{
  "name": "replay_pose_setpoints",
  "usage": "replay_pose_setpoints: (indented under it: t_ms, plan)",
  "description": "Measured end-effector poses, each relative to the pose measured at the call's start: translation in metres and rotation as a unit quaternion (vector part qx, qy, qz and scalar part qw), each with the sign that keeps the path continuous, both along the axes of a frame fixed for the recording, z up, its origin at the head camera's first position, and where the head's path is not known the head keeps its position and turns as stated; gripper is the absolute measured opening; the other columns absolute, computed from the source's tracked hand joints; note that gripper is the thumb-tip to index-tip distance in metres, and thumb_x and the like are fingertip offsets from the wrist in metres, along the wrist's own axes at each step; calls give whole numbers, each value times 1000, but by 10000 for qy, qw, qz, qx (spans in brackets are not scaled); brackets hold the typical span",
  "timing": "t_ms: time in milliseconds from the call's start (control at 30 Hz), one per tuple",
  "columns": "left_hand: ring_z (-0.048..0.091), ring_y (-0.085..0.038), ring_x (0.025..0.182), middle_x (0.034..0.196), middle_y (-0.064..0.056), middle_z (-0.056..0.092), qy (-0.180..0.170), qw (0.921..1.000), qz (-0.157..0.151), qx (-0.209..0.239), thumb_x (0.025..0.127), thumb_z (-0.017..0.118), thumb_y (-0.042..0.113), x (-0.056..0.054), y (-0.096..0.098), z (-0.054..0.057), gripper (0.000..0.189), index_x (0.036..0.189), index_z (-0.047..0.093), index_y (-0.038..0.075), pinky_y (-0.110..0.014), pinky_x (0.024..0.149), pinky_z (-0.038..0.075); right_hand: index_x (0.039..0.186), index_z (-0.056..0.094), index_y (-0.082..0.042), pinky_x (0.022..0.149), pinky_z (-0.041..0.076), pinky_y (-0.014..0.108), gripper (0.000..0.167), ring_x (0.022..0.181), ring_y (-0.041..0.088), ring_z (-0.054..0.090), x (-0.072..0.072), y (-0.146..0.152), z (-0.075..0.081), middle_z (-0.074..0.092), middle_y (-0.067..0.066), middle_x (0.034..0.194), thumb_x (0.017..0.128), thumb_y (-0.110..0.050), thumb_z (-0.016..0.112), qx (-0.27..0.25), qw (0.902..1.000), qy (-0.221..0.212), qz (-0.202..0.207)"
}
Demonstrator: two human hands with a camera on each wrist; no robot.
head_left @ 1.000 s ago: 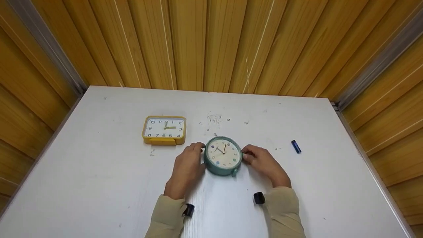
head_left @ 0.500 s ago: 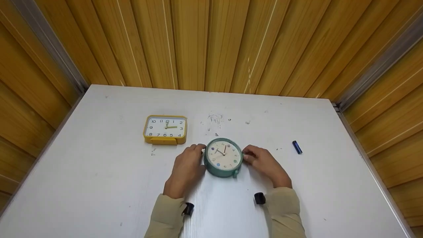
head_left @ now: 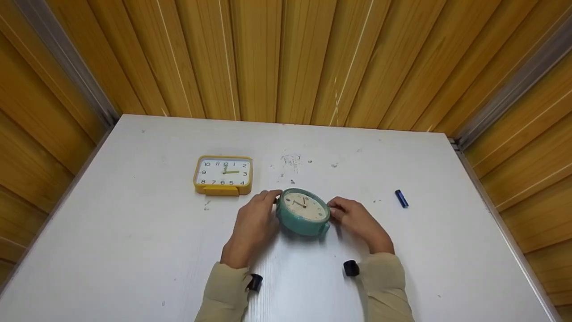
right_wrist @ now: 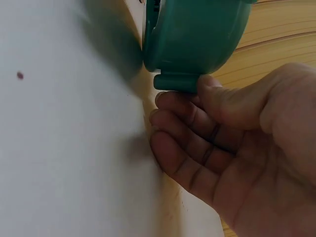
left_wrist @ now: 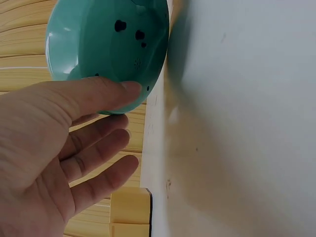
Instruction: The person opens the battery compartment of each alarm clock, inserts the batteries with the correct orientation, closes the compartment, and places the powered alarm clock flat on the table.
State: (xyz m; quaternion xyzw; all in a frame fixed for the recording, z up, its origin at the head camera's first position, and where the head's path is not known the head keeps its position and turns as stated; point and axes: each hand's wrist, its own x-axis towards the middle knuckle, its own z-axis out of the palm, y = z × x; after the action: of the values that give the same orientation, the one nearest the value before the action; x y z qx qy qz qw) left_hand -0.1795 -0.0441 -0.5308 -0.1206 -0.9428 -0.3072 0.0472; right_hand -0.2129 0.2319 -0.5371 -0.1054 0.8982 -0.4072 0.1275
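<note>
one round, glossy teal plastic-looking clock (head_left: pixel 301 223) tilted on white tabletop (head_left: pixel 134 232), edge touching. left hand (head_left: pixel 252 219) pinches one side, right hand (head_left: pixel 359 219) pinches stubby teal cylindrical peg (right_wrist: pixel 175 82) opposite. guessing light, stiff, kinda slippery; round cream dial (head_left: pixel 308 210) probably fragile, so i'd grip casing sides, not peg alone.

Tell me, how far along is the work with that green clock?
Looks done: the left hand and right hand both grip the green clock. Under way: they hold it tilted at the white table. Remaining, perhaps: setting it down or fitting the blue battery, which lies apart, untouched.
</note>
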Motion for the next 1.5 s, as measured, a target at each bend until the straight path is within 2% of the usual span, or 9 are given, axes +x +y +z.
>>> replay_pose_setpoints:
  t_ms: [267, 500, 667, 1000, 1333, 1500]
  plan:
    - [63, -28, 127, 134, -10, 67, -397, 9991, 111, -10, 90, 82, -2, 0, -1, 4, 61, 147, 60, 5, -46, 108, 50, 122, 71, -4, 91, 54, 43, 20, 101, 23, 64, 2, -5, 7, 71, 4, 108, 105, -3, 60, -10, 9998, 188, -89]
    - [70, -24, 101, 121, -10, 72, -328, 9992, 149, 189, 88, 83, 3, -1, -6, 4, 54, 140, 65, 1, -42, 88, 58, 132, 65, -3, 92, 53, 43, 39, 101, 22, 64, 7, -8, 15, 68, 4, 108, 94, 5, 67, -89, 9992, 369, 98]
    - [69, -24, 95, 117, -12, 73, -318, 9991, 108, 258, 90, 83, 6, -1, -7, 6, 51, 137, 65, -2, -42, 85, 58, 136, 62, -5, 93, 52, 44, 49, 102, 22, 64, 10, -12, 21, 67, 3, 109, 89, 3, 74, 17, 9994, 329, 79]
    - [69, -22, 94, 117, -10, 73, -459, 9980, 252, 351, 93, 83, 12, 0, -6, 9, 52, 140, 65, -1, -41, 85, 58, 132, 65, -8, 93, 52, 44, 46, 101, 22, 64, 10, -12, 21, 68, 2, 108, 88, 2, 74, 58, 9995, 321, -12]
    - [69, -19, 91, 112, -6, 74, -312, 9973, 453, 492, 96, 81, 14, -1, -3, 8, 43, 134, 64, 5, -40, 81, 57, 125, 68, -7, 92, 53, 43, 38, 99, 21, 64, 9, -11, 18, 69, 3, 105, 89, -3, 76, 112, 9997, 232, -37]
    - [70, -21, 92, 111, -8, 75, -91, 9982, 499, 306, 98, 78, 11, 0, -1, 9, 32, 127, 67, 5, -41, 84, 58, 124, 69, -6, 93, 53, 42, 35, 99, 21, 64, 9, -9, 17, 69, 2, 106, 90, -6, 73, 38, 9998, 201, -11]
